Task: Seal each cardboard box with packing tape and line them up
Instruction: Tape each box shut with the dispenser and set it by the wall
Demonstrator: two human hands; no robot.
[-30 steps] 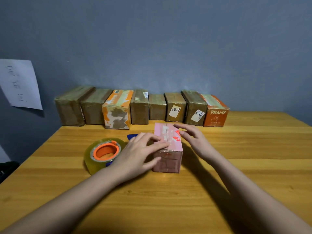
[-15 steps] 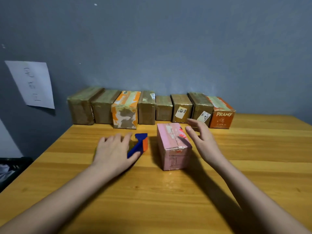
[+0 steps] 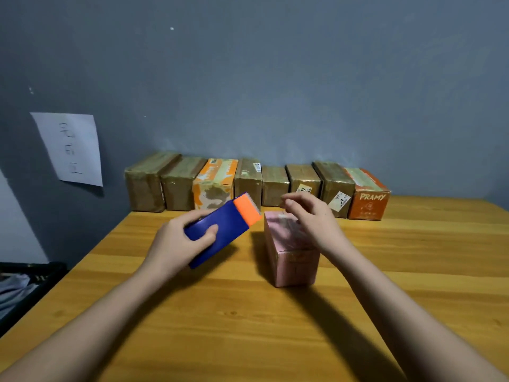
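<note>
**Now lifted: the tape cutter, beside the pink box**

Up off the table (image 3: pixel 413 271), the left hand (image 3: pixel 176 244) grips a blue tape cutter (image 3: pixel 220 230), fingers curled round its blue body and the thumb pressed on the near face. The cutter tilts so that its orange end with the toothed edge points up and to the right, toward the right hand.

The right hand (image 3: pixel 311 219) hovers over the far end of the pink box (image 3: pixel 292 260), its fingers loosely bent with the fingertips drawn close together; motion blur makes it impossible to tell whether they pinch anything. The pink box stands on the wooden table between the two forearms, one short end facing the camera.

Behind it, against the grey-blue wall (image 3: pixel 275 78), eight taped boxes (image 3: pixel 248 186) sit side by side in a row; the rightmost, an orange box (image 3: pixel 369 202), reads "PRAMY". A white paper sheet (image 3: pixel 68 147) with handwriting hangs on the wall at left.
</note>
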